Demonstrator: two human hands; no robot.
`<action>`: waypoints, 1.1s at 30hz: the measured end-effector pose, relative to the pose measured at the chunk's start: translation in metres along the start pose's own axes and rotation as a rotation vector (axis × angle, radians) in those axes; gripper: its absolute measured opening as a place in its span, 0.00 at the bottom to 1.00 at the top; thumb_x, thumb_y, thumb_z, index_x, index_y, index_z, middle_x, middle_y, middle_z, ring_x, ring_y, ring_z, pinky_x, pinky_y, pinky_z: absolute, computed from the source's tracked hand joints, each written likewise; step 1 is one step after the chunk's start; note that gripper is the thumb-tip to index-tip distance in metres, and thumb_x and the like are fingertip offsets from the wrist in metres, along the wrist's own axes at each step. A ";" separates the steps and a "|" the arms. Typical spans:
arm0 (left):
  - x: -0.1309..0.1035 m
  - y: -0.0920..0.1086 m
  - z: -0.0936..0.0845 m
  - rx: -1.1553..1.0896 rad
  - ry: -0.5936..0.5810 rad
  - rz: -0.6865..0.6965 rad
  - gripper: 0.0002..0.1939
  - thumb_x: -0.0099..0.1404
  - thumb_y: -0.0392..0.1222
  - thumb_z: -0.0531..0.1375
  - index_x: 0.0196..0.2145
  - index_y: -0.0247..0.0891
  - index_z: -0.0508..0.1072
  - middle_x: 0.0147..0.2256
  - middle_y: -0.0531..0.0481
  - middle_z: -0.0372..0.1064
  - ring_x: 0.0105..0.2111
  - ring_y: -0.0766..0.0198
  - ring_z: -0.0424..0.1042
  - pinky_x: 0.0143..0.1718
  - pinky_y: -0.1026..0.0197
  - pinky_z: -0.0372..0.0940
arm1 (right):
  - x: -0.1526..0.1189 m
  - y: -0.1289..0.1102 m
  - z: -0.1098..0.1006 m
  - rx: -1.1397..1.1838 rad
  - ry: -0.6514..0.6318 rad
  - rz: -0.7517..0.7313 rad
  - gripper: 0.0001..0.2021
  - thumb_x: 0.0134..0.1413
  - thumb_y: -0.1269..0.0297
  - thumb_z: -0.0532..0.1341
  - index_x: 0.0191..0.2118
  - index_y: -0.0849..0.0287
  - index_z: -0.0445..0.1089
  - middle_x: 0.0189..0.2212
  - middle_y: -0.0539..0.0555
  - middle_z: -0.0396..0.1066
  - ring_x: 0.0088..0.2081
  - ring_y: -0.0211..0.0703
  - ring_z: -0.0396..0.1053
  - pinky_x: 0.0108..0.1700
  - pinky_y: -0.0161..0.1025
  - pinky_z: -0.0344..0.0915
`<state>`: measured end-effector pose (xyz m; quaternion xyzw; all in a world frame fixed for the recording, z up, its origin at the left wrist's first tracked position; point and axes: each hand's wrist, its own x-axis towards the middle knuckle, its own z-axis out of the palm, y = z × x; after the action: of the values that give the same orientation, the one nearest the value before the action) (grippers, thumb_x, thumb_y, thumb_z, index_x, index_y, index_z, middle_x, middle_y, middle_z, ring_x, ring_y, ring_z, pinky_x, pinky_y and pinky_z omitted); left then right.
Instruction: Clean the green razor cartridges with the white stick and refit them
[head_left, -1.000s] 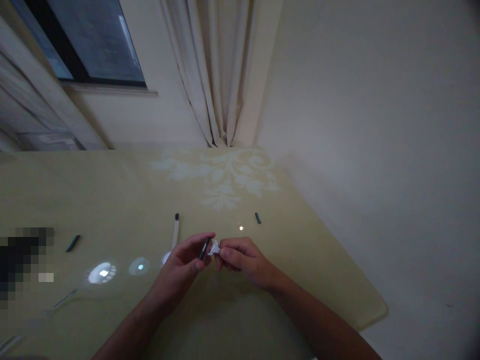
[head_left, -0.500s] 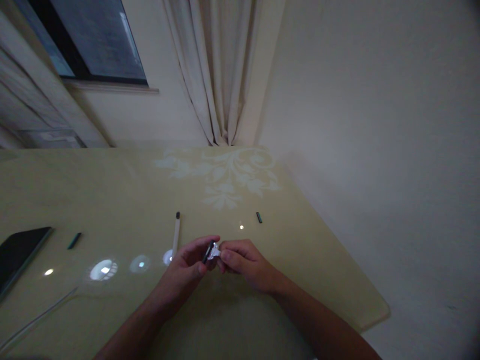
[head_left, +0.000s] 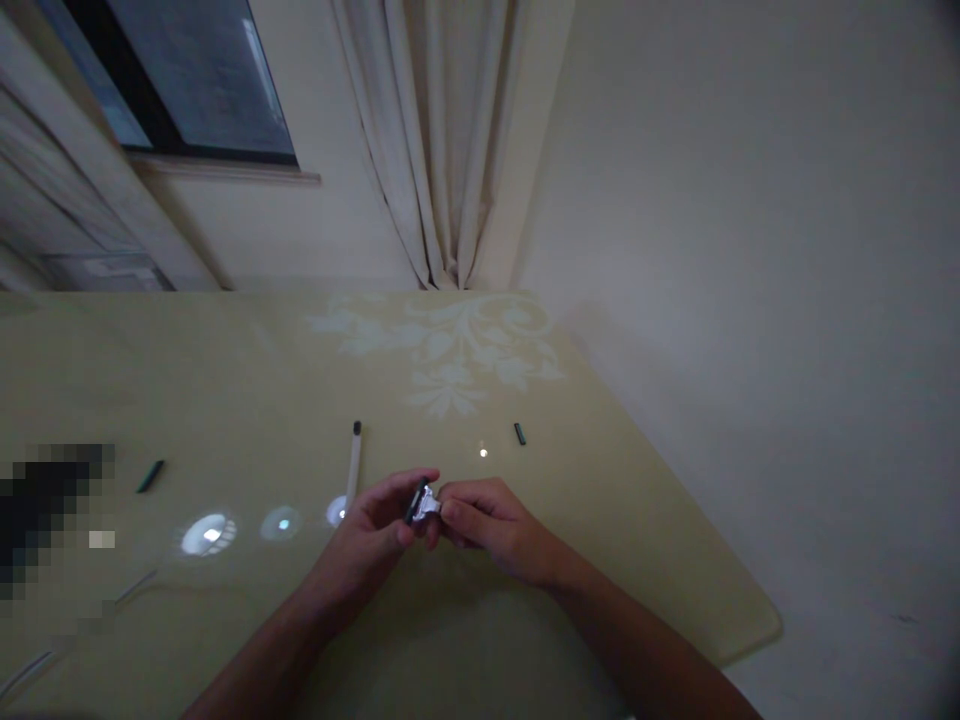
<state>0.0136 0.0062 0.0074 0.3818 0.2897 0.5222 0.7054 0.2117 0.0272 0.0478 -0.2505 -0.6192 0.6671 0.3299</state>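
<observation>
Between my hands, near the middle of the view, is a small dark piece [head_left: 416, 502] with a shiny silver part [head_left: 428, 503] on its right side. My left hand [head_left: 379, 525] grips the dark piece between thumb and fingers. The thumb and index finger of my right hand [head_left: 484, 518] pinch the silver part. Just beyond my left hand a white stick with a dark tip [head_left: 355, 460] lies on the table. A small dark green-black piece [head_left: 520, 434] lies beyond my right hand.
The glossy yellowish table [head_left: 247, 400] bears another dark green strip [head_left: 151, 476], a pixelated dark object [head_left: 45, 500] at the left and a thin cable [head_left: 26, 672]. Behind it are a curtain [head_left: 442, 150] and a window [head_left: 202, 80]; a wall stands at the right.
Both hands keep nearly the same place and grip. The silver part looks slightly turned. The dark object at the left now appears pixelated.
</observation>
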 end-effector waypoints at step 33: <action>0.003 0.008 -0.009 0.196 0.146 -0.008 0.26 0.45 0.45 0.82 0.44 0.45 0.89 0.28 0.52 0.72 0.32 0.63 0.71 0.38 0.62 0.66 | 0.000 0.005 -0.002 -0.170 -0.003 -0.017 0.27 0.72 0.40 0.57 0.30 0.58 0.67 0.25 0.47 0.60 0.26 0.37 0.56 0.30 0.36 0.54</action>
<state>0.0026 0.0129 0.0093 0.4086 0.3914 0.5153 0.6437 0.2131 0.0284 0.0429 -0.2714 -0.6762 0.6095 0.3123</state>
